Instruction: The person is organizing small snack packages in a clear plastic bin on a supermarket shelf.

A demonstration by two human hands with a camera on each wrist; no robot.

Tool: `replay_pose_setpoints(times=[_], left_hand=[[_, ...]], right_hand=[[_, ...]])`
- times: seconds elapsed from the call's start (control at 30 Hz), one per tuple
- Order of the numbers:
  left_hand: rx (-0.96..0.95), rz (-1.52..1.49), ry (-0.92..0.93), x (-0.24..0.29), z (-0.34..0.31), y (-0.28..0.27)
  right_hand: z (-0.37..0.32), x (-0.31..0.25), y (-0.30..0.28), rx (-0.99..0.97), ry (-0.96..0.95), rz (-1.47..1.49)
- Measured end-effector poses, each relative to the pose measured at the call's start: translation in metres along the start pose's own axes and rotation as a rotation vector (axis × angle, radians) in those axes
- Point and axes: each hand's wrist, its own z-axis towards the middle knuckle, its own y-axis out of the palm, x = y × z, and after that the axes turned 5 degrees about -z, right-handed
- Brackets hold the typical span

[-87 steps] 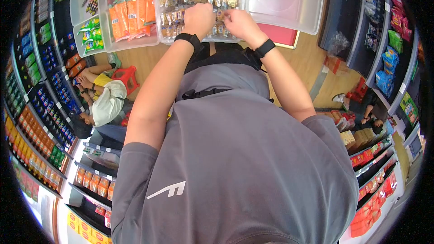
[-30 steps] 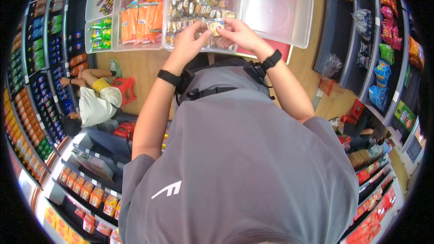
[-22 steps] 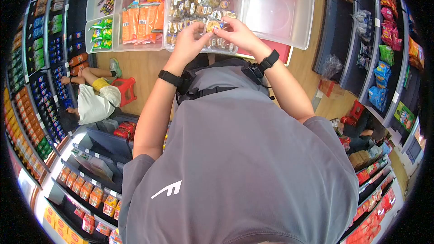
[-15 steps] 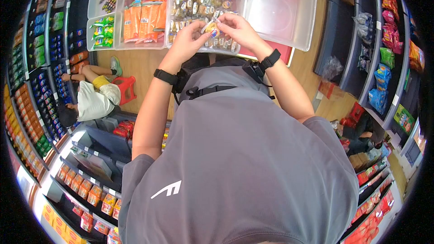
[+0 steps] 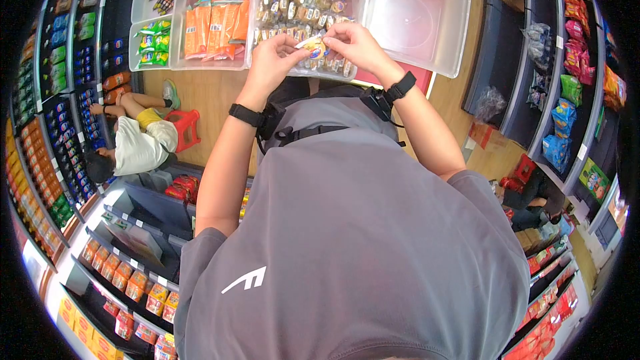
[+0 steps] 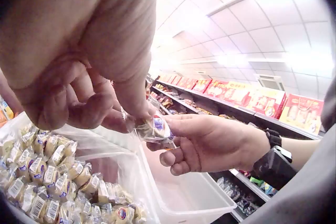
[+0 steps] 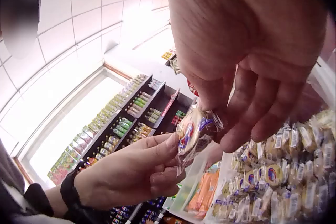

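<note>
Both hands meet over a lined plastic bin [image 5: 364, 1] full of small snacks wrapped in clear film. Between them is one wrapped snack [image 5: 315, 48], pale yellow with a blue and red label. My left hand [image 5: 272, 60] pinches one end of its wrapper between thumb and fingers. At the other end, my right hand [image 5: 357, 47] pinches it too, its other fingers loosely bent. In the left wrist view the wrapped snack [image 6: 157, 128] is partly covered by the thumbs. The right wrist view shows the label on the wrapped snack [image 7: 193, 132] and its crinkled film.
Left of the lined bin stands a bin with orange packets [image 5: 217, 27], then one with green packets [image 5: 154, 43]. A bare clear bin [image 5: 417, 20] is on the right. Stocked shelves [image 5: 53, 140] line both sides. A seated person [image 5: 143, 140] is at the left.
Both hands were down among the snacks 2.9 s ago; now they are raised with one wrapped snack between them. Over the last second the snack has been turned in the fingers.
</note>
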Motion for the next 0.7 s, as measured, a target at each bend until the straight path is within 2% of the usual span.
replay_pose_setpoints(times=[0.17, 0.27, 0.47, 0.57, 0.7], left_hand=[[0.048, 0.055, 0.003, 0.007, -0.004, 0.001], [0.062, 0.090, 0.011, 0.004, -0.003, 0.000], [-0.034, -0.065, 0.071, 0.006, -0.008, -0.002], [-0.040, -0.150, 0.028, 0.011, -0.012, 0.002], [-0.036, -0.215, 0.050, 0.000, -0.011, 0.005]], right_hand=[[-0.004, -0.008, 0.003, 0.036, 0.052, 0.050], [-0.005, -0.014, 0.003, 0.032, 0.069, -0.026], [0.001, 0.007, 0.008, 0.038, -0.013, -0.065], [0.000, 0.007, 0.009, 0.022, -0.062, -0.086], [0.000, 0.005, 0.011, 0.005, -0.039, -0.049]])
